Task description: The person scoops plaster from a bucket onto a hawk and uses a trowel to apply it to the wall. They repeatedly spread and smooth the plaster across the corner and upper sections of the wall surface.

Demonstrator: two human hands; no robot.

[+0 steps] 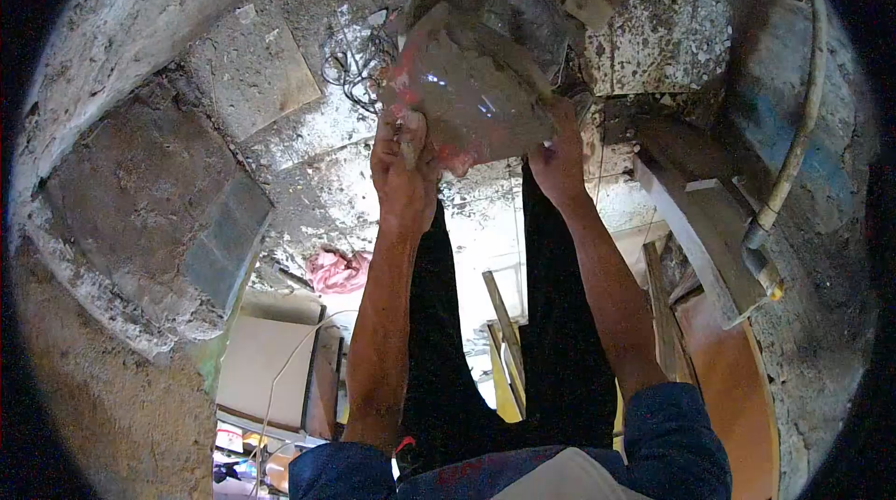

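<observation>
Grey-brown, mud-coated flat slab (481, 99), reddish-edged, held out past black-trousered legs (571, 323) | left hand (401, 164): fingers curled on its near-left edge | right hand (558, 162): gripping right corner, fingertips hidden | slab between and ahead, hands equally near; long axis hard to judge

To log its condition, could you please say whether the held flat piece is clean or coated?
Coated: grey-brown material covers most of the flat piece.

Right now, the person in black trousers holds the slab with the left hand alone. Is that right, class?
Not alone: in the head view the right hand also holds the slab, on the side away from the left hand. The trousers are indeed black.
</observation>
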